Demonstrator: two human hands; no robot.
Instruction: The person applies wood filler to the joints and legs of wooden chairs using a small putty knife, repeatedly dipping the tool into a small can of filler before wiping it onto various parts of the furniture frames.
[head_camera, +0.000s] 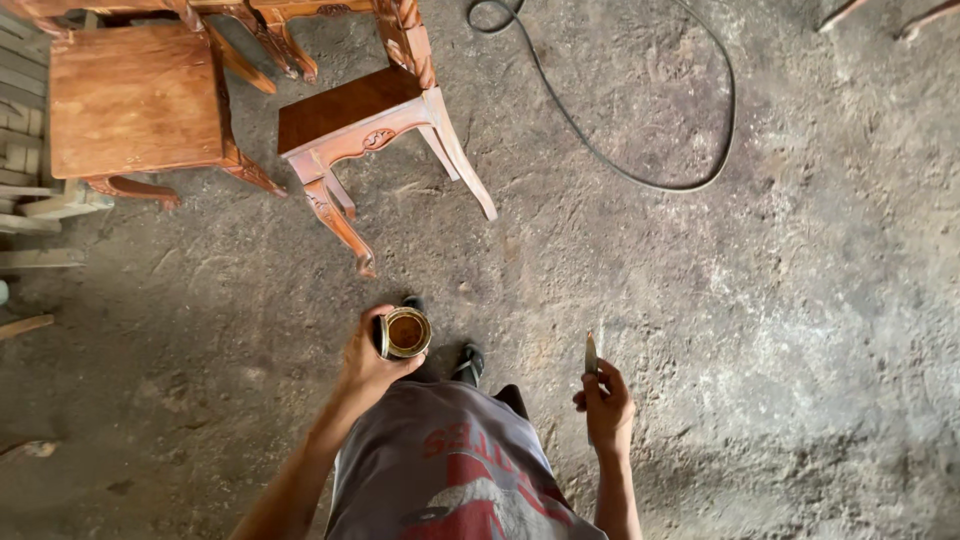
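I stand on a rough concrete floor and look straight down. My left hand (365, 362) grips a small round tin (404, 333) with brown liquid inside, held in front of my body. My right hand (606, 402) holds a thin brush (591, 355) upright, its flat tip pointing away from me. Ahead of the tin stands a carved wooden chair (352, 118) with a dark brown seat and one pale leg.
A second wooden chair (135, 100) with a lighter seat stands at the upper left. A black cable (640, 175) loops over the floor at the top. Wooden planks (30, 200) lie along the left edge. My dark shoes (468, 362) show below the tin.
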